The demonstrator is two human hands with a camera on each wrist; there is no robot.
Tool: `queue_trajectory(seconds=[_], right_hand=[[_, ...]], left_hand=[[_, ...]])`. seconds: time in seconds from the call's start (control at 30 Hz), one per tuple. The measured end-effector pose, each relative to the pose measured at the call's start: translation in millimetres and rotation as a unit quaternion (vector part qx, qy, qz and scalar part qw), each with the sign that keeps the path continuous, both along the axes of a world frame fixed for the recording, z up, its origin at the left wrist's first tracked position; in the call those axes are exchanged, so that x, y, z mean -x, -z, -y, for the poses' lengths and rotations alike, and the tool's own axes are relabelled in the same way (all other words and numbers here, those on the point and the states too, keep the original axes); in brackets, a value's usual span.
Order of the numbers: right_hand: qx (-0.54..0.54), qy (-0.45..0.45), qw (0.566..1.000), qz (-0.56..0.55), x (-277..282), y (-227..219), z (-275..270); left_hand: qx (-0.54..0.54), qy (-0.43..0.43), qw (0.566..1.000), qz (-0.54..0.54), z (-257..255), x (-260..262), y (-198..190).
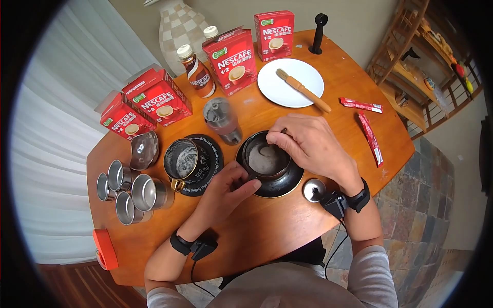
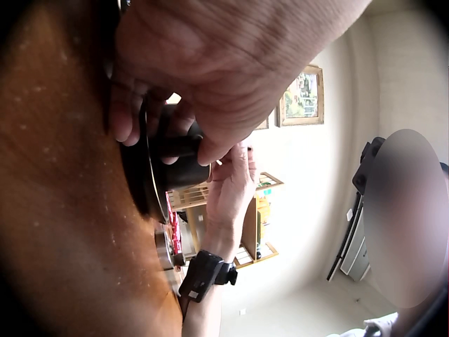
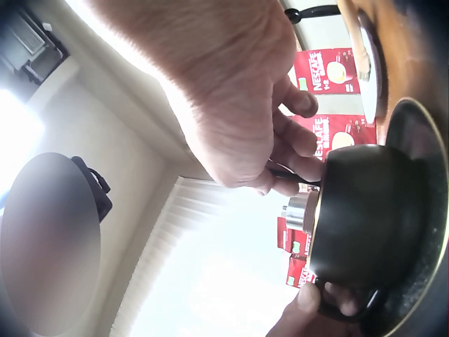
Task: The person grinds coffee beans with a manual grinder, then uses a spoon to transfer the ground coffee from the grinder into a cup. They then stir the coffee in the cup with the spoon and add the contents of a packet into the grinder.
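A black cup (image 1: 264, 160) with greyish, frothy liquid stands on a black gold-rimmed saucer (image 1: 280, 189). My left hand (image 1: 229, 186) holds the cup's handle at its lower left, the fingers curled there in the left wrist view. Above the cup's right rim, my right hand (image 1: 308, 145) pinches a thin dark utensil (image 3: 284, 173) that reaches into the cup; its lower end is hidden in the liquid. To the left, a second black cup (image 1: 181, 158) with a gold handle and foamy contents stands on a printed black saucer (image 1: 208, 149).
Behind the cups are a grinder (image 1: 223, 120), a bottle (image 1: 197, 74), several red boxes (image 1: 231, 61) and a white plate (image 1: 272, 87) with a brush (image 1: 303, 91). Metal cups (image 1: 149, 192) stand left. A small metal lid (image 1: 314, 190) lies by my right wrist; red sachets (image 1: 371, 139) lie right.
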State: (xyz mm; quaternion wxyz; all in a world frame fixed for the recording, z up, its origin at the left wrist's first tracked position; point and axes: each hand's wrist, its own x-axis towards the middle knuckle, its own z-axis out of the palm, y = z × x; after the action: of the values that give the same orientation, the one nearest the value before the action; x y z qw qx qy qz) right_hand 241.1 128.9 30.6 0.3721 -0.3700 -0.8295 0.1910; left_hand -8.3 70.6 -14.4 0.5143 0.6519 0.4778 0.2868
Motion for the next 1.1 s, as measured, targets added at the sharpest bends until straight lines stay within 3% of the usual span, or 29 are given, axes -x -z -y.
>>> queue_trajectory(seconds=[1.1], right_hand=[[-0.014, -0.003, 1.000, 0.013, -1.3, -1.3, 1.8]], left_hand=[[-0.007, 0.002, 1.000, 0.000, 0.3, -0.3, -1.6]])
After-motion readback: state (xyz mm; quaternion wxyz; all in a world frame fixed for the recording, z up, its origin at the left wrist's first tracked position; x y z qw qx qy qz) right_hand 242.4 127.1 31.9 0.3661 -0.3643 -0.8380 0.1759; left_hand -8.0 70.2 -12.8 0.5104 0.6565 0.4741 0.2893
